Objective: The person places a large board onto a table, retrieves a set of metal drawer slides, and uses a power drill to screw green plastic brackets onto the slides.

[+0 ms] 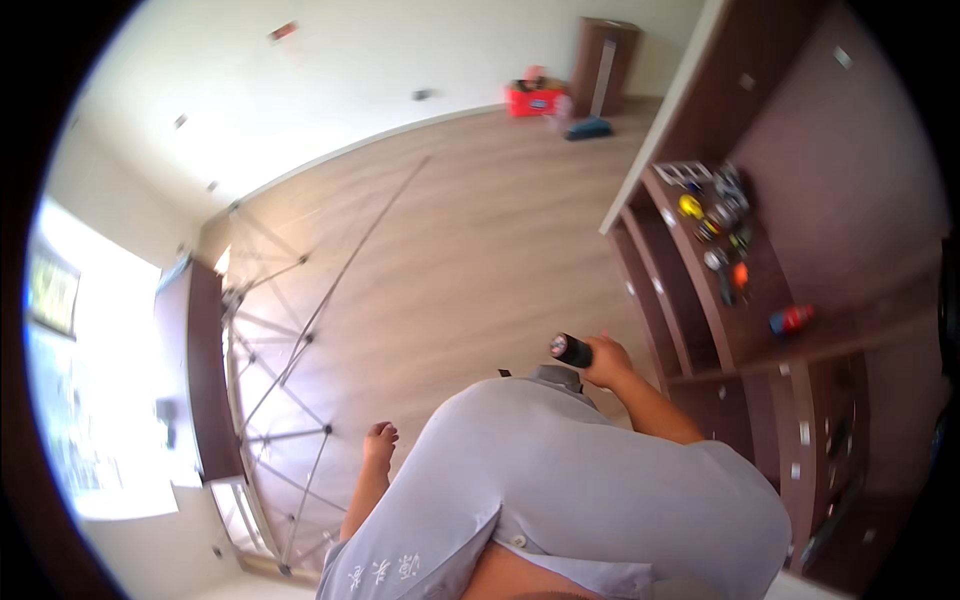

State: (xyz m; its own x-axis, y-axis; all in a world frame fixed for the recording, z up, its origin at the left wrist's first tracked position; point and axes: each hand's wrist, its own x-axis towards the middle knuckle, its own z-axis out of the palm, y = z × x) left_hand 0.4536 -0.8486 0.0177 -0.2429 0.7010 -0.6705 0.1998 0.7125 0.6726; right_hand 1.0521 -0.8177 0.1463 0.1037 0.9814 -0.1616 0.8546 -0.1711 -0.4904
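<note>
Carrying step, apparently: right hand closed round black cylindrical tool, just beyond grey shirt; left hand half-curled, contents unclear; next move likely needs a steady hold.

There are two hands, one black cylinder, one broom and one red box.

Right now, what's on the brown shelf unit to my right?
On the brown shelf unit are a white frame, a yellow item, an orange item and a red-and-blue item, among blurred clutter. What they cover is hidden.
</note>
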